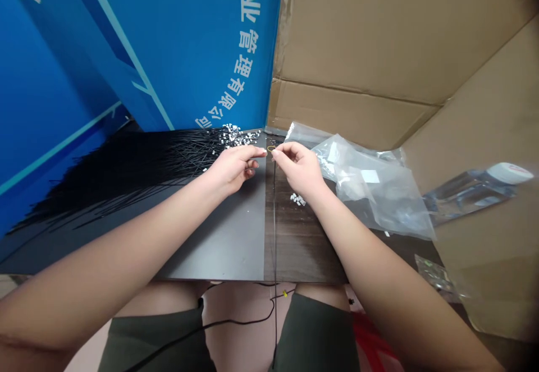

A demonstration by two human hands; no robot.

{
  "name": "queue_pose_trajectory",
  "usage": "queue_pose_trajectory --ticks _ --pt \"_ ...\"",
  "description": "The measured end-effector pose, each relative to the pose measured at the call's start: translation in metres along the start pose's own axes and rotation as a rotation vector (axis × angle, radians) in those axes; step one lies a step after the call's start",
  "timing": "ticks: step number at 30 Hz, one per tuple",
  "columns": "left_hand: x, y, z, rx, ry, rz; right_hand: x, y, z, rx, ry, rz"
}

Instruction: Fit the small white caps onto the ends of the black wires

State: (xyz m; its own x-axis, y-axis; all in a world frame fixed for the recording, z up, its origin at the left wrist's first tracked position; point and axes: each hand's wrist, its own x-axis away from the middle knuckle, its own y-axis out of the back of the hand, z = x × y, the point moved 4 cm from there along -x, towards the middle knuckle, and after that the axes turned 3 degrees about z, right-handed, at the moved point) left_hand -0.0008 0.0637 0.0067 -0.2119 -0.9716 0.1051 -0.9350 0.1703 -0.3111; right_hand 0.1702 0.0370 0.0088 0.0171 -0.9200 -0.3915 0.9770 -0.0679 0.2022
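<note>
My left hand [233, 165] and my right hand [297, 165] meet at the far middle of the table, fingertips pinched close together. Between them sits a tiny yellowish ring or connector [270, 148] on the top end of a thin black wire [274, 220]. My right hand pinches that wire end; the wire hangs straight down over the table's front edge. My left fingers pinch toward the small piece, and what they hold is too small to make out. A fan of black wires [126, 164] lies to the left, with small white pieces [229, 134] at its far end.
Clear plastic bags [370, 187] lie right of my hands, a few white pieces [297, 198] beside my right wrist. A plastic bottle [475, 188] lies on cardboard [379, 41] at right. A blue panel [126, 52] stands behind left. A black cable [219, 322] crosses my lap.
</note>
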Motion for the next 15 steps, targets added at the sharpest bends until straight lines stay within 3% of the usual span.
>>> queue_pose_trajectory --ticks 5,15 --pt "0.008 -0.001 0.009 0.082 0.051 0.034 0.005 0.000 0.014 0.293 0.310 -0.020" --pt "0.016 -0.001 0.001 -0.027 -0.038 0.057 0.008 -0.002 0.018 0.385 0.391 0.043"
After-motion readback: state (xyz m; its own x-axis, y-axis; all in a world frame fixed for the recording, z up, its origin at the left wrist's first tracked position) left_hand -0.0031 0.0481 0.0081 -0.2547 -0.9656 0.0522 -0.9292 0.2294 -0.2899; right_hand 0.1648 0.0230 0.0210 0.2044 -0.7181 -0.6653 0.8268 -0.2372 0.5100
